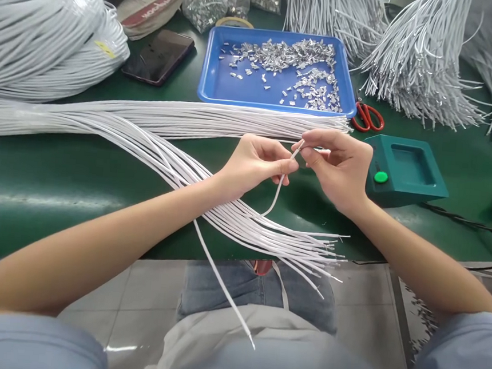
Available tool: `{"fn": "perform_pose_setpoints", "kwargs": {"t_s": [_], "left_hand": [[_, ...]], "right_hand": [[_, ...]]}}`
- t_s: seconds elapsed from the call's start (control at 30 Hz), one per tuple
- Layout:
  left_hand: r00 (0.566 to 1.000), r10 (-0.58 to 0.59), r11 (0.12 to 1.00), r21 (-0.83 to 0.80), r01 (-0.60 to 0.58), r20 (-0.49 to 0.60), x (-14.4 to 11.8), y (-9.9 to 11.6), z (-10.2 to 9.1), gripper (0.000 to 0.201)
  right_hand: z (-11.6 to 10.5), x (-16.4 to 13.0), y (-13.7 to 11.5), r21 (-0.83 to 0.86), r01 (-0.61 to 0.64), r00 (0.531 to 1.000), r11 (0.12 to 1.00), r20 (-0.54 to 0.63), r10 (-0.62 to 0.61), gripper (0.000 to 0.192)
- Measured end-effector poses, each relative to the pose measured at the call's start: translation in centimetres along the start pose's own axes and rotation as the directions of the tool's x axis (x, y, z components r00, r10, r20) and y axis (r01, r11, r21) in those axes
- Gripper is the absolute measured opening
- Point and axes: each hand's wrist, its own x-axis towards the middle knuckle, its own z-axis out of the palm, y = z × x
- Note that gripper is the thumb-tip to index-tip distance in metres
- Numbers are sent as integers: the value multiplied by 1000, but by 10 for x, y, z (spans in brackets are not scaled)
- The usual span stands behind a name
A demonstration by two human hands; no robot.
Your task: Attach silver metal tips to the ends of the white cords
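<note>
My left hand (262,166) pinches a white wire (278,194) a little below its end, between thumb and forefinger. The wire's tip points up and to the right, into the fingers of my right hand (338,164). Those fingers are closed at the tip; whether a small metal terminal sits there is too small to tell. Beneath my left wrist runs a loose bundle of white wires (251,224), its stripped ends fanned out past the table's front edge. One single wire (224,286) hangs down toward my lap.
A blue tray (236,94) of small metal terminals (291,56) stands behind my hands. Red-handled scissors (368,117) and a green box with a button (406,167) are to the right. A phone (159,56), a coil of cable (44,29) and finished-looking wire bunches (421,56) lie behind.
</note>
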Motion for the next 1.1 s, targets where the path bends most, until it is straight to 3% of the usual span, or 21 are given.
{"fn": "perform_pose_setpoints", "kwargs": {"t_s": [0.23,0.4,0.5,0.57,0.63,0.7,0.77,0.8,0.9,0.93,0.97,1.03,1.1], "left_hand": [[1000,-23,1000,18,23,-6,-2,5,3,41],[998,-53,998,45,52,17,-6,9,5,41],[1000,25,985,173,-28,16,-8,8,5,27],[981,191,908,375,-187,27,-9,5,3,15],[919,381,733,573,-368,103,-8,1,-1,14],[843,492,538,686,-491,217,-6,0,-7,17],[791,519,356,760,-544,323,-5,2,-14,23],[774,512,263,790,-553,372,-4,3,-17,26],[747,466,45,830,-556,475,-4,8,-22,29],[739,465,23,828,-560,487,-4,8,-23,28],[730,479,25,823,-567,488,-5,8,-22,27],[719,536,88,818,-569,443,-5,6,-20,25],[738,594,240,804,-543,321,-6,5,-15,23]], "right_hand": [[-1,-1,-9,-157,-13,1000,988,-3,13,12],[-2,4,-14,-118,-62,997,991,47,68,17],[-5,6,-15,-82,-104,992,991,69,110,15],[-7,8,-15,-66,-117,987,991,101,123,11],[-10,10,-15,-37,-131,980,991,147,136,15],[-12,12,-15,26,-199,961,980,201,190,23],[-13,13,-17,145,-357,912,923,269,311,30],[-12,13,-17,215,-469,861,857,328,389,34],[-9,12,-20,336,-777,619,532,561,550,38],[-8,11,-20,335,-832,548,442,624,557,37],[-6,10,-20,335,-859,507,387,663,552,36],[-5,8,-21,356,-854,517,380,675,527,34],[-5,8,-22,395,-799,595,454,629,500,33]]}}
